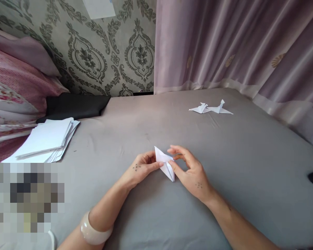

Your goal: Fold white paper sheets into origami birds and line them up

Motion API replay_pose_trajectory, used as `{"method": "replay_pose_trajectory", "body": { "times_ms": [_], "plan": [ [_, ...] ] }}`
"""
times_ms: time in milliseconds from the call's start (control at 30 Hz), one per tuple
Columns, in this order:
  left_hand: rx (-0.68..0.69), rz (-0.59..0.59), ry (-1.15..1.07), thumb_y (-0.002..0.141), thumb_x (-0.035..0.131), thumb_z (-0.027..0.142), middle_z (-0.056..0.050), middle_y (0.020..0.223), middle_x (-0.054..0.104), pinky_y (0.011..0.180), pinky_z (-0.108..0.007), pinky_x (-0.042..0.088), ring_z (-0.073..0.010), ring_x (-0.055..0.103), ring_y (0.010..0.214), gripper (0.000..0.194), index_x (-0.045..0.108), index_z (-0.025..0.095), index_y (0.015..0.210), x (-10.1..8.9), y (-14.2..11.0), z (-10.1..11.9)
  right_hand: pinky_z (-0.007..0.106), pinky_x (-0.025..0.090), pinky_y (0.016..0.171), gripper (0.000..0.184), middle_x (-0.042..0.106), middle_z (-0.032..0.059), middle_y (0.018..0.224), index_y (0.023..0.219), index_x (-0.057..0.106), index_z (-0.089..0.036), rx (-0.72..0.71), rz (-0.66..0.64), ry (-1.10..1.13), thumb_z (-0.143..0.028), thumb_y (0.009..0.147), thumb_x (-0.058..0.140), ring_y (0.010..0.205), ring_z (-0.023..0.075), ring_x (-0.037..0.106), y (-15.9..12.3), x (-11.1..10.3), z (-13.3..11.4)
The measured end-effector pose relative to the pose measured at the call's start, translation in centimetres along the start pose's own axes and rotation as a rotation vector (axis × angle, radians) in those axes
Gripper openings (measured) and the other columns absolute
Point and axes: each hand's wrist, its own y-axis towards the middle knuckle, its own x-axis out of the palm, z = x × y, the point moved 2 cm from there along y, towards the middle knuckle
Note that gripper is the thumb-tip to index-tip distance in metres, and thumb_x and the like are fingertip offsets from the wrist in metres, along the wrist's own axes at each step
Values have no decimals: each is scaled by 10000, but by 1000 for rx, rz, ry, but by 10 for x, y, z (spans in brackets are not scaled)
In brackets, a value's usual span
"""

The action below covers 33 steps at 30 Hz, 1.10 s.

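Crisp white folded paper, all sharp points, is held over faintly creased grey cloth. It's pinched by the left hand, thumb on top, and nipped at the edge by the right hand, other fingers kinda loosely lifted. Two spiky paper figures are parked farther back, stacked sheets off left.

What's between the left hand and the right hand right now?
In the head view, a folded white paper lies between the left hand and right hand, the left thumb on it.
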Motion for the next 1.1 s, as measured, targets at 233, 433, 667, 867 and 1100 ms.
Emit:
{"method": "replay_pose_trajectory", "body": {
  "times_ms": [233, 433, 667, 867, 1100],
  "plan": [
    [38, 129, -381, 687, 805, 245, -18, 741, 678, 633, -211, 442, -108, 599, 685, 233, 684, 137, 855, 0, 4, -6, 374, 489, 955, 607, 555, 88, 1236, 1301, 438, -265, 253, 49, 353, -343, 767, 716, 1182, 214, 533, 3, -2, 3],
    [-14, 97, -524, 638, 836, 190, -23, 748, 692, 666, -234, 489, -136, 647, 735, 246, 640, 147, 779, 3, 4, -6, 317, 520, 842, 215, 664, 32, 967, 977, 663, -214, 321, -167, 449, -358, 818, 669, 913, 173, 638, 6, 8, -1],
    [202, 293, -42, 717, 775, 252, -16, 891, 642, 751, -268, 478, -128, 591, 791, 249, 656, 189, 927, 2, 0, -2, 234, 493, 670, 220, 605, 22, 912, 977, 700, -236, -167, 74, -76, -97, 843, 596, 778, 117, 607, 0, -1, 2],
    [637, 449, 586, 830, 643, 174, -51, 990, 598, 776, -308, 472, -169, 553, 893, 223, 609, 224, 1045, -3, -8, 6, 293, 502, 709, 477, 621, 86, 947, 1164, 614, -183, -605, 164, -566, 78, 770, 553, 822, 163, 602, 1, -5, 9],
    [599, 484, 771, 862, 471, 62, -60, 963, 625, 818, -325, 459, -189, 567, 919, 228, 615, 215, 951, -9, -6, 1, 319, 458, 683, 332, 651, 72, 872, 1052, 648, -159, -478, -86, -863, 18, 835, 470, 735, 172, 584, -3, 5, 5]
  ]
}}
